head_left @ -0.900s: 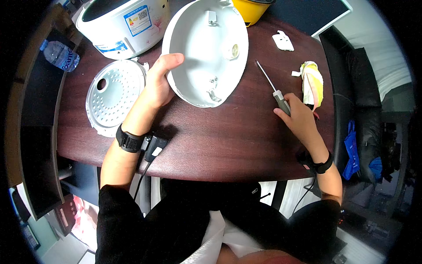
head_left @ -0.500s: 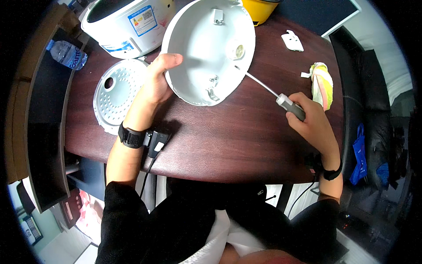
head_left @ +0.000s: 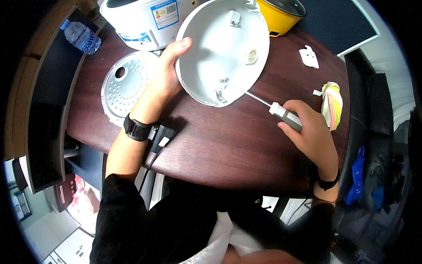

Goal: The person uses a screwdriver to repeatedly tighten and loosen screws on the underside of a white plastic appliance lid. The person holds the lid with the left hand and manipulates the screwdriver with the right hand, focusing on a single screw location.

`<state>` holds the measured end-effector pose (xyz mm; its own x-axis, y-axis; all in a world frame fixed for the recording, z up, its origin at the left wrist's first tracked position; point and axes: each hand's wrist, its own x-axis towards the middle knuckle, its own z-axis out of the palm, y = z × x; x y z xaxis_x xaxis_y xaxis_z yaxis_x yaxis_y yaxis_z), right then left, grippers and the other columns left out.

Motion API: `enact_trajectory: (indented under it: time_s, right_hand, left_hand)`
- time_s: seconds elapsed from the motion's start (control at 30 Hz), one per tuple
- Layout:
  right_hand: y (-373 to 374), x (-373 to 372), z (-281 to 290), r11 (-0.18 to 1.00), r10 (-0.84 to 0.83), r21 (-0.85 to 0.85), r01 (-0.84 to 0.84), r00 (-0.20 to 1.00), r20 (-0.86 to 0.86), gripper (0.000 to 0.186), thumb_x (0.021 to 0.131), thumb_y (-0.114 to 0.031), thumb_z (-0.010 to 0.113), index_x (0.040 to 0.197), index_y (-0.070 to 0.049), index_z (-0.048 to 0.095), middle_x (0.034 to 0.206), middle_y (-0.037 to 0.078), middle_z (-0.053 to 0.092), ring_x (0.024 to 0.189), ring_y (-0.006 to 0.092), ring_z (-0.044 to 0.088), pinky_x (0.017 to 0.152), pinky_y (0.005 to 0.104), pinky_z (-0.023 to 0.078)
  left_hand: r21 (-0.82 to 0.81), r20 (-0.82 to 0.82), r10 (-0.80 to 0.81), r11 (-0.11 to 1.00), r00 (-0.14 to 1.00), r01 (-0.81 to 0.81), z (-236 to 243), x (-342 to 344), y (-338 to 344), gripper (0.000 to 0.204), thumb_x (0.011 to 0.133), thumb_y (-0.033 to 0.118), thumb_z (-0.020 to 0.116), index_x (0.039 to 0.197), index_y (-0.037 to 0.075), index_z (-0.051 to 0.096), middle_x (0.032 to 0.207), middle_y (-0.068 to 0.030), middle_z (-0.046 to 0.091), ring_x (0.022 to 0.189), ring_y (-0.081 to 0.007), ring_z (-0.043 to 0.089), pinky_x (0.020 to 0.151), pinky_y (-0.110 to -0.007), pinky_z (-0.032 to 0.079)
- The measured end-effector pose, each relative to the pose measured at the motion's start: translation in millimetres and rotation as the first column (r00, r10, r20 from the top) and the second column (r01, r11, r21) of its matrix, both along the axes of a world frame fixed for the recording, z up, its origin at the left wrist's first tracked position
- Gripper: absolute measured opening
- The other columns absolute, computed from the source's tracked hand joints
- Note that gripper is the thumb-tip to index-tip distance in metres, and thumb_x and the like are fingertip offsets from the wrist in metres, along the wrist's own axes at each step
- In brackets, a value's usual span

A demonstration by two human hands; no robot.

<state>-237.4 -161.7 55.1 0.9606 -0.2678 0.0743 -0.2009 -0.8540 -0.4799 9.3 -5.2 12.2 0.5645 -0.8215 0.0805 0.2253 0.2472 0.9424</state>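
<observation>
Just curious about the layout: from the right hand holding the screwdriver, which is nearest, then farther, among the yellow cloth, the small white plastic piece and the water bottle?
1. Yellow cloth, beside the right hand.
2. White plastic piece, farther up the table.
3. Water bottle, far left.

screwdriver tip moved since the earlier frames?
Yes. The screwdriver tip was out over the table, clear of the white lid; it has swung left and now sits at the lid's lower bracket, held by the right hand.
</observation>
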Motion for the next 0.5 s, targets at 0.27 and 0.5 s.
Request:
enact_trajectory:
  time_s: [0.27, 0.5]
  right_hand:
    - [1, 3, -4, 0.999, 0.022, -0.038, -0.021, 0.999, 0.044, 0.030, 0.076, -0.012, 0.066, 0.100, -0.004, 0.050, 0.091, 0.014, 0.058, 0.076, 0.0337, 0.060, 0.063, 0.0383, 0.047]
    - [0, 4, -10, 0.996, 0.019, -0.090, -0.016, 0.999, 0.041, 0.030, 0.076, -0.010, 0.065, 0.100, -0.004, 0.049, 0.091, 0.013, 0.057, 0.075, 0.0334, 0.060, 0.060, 0.0379, 0.047]
  left_hand:
    - [-0.061, -0.021, 0.062, 0.996, 0.998, -0.063, -9, 3, -2, 0.068, 0.079, 0.046, 0.053, 0.124, -0.005, 0.042, 0.110, -0.0196, 0.055, 0.100, -0.0264, 0.057, 0.086, -0.037, 0.047]
    - [-0.072, -0.013, -0.002, 0.997, 1.000, 0.001, -11, 7, -2, 0.067, 0.079, 0.044, 0.052, 0.125, -0.004, 0.041, 0.112, -0.0196, 0.054, 0.101, -0.0273, 0.056, 0.088, -0.037, 0.045]
